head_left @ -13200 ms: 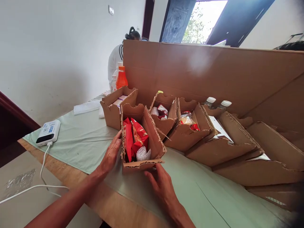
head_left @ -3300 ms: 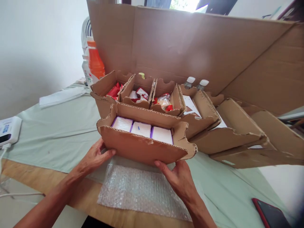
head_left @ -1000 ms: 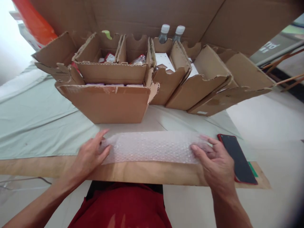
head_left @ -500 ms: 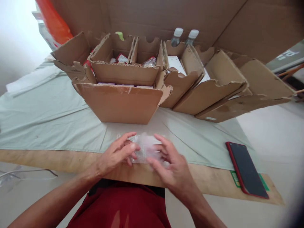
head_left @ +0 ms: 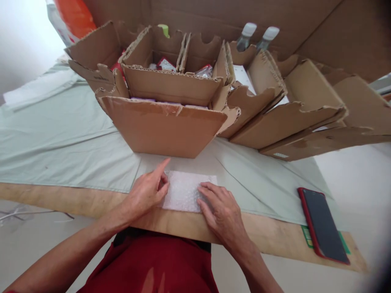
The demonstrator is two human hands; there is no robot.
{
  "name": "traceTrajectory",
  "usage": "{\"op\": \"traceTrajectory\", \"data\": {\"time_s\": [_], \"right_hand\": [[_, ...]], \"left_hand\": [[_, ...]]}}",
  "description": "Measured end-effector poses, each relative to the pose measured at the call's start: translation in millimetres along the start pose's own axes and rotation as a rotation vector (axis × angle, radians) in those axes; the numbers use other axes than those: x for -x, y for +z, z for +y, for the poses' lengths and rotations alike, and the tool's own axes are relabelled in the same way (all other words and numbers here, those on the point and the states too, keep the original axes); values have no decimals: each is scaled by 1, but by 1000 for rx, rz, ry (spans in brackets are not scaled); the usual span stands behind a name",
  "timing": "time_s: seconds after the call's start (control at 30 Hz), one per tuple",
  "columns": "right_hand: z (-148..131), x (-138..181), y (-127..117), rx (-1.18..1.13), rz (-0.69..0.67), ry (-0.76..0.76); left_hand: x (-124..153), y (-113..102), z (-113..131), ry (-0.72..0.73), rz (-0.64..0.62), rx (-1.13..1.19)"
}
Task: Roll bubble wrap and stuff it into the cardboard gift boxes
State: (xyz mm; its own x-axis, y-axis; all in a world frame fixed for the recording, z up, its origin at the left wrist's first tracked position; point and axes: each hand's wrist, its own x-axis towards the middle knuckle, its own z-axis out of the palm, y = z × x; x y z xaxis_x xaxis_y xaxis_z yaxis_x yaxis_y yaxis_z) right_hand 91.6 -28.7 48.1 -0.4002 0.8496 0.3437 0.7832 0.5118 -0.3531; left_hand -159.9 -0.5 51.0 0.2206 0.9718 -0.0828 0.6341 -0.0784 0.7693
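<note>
A flat clear bubble wrap bag (head_left: 185, 191) lies on the cloth at the table's front edge, between my hands. My left hand (head_left: 151, 185) is at its left edge, index finger stretched forward and thumb apart from the curled fingers. On the right side of the bag rests my right hand (head_left: 221, 207), fingers spread and fingertips touching the plastic. Just beyond stands a cardboard box (head_left: 165, 130) with purple-edged items inside.
Several open cardboard bins (head_left: 256, 110) line the back, some with small packaged items. Two white-capped bottles (head_left: 249, 30) stand behind them. A phone in a red case (head_left: 324, 226) lies at right on the wooden table edge (head_left: 271, 232). An orange bag (head_left: 75, 18) is at far left.
The bubble wrap bag, blurred between my raised hands before, now lies flat on the table. My right hand has come down onto it; my left index finger has straightened. The view has shifted slightly.
</note>
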Motion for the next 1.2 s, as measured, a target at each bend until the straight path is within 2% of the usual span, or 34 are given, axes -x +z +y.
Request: {"op": "traceTrajectory", "data": {"time_s": [0.07, 0.13, 0.23, 0.27, 0.33, 0.4, 0.5, 0.63, 0.87, 0.97, 1.1, 1.2], "right_hand": [[1, 0, 5, 14, 6, 7], [2, 1, 6, 14, 13, 6], [3, 1, 1, -4, 29, -10], [2, 0, -1, -4, 45, -16], [-2, -5, -3, 19, 87, -29], [-8, -12, 0, 49, 104, -62], [-16, -20, 14, 82, 13, -158], [-10, -13, 27, 145, -140, -195], [29, 18, 8, 251, -215, -154], [36, 23, -1, 187, -162, -114], [39, 25, -6, 177, 85, 145], [34, 19, 1, 196, 94, 256]], "left_hand": [[2, -4, -5, 4, 10, -92], [7, -6, -4, 58, 87, -195], [15, -4, 10, 280, 267, -292], [18, -1, 17, 376, 291, -313], [20, 7, 27, 544, 241, -382], [20, 17, 30, 627, 145, -511], [16, 30, 16, 592, 72, -697], [15, 33, -6, 542, 13, -777], [16, 29, -8, 537, -49, -753], [16, 31, -8, 518, -47, -752], [16, 32, -9, 529, -47, -752], [19, 31, -9, 538, -32, -709]]}}
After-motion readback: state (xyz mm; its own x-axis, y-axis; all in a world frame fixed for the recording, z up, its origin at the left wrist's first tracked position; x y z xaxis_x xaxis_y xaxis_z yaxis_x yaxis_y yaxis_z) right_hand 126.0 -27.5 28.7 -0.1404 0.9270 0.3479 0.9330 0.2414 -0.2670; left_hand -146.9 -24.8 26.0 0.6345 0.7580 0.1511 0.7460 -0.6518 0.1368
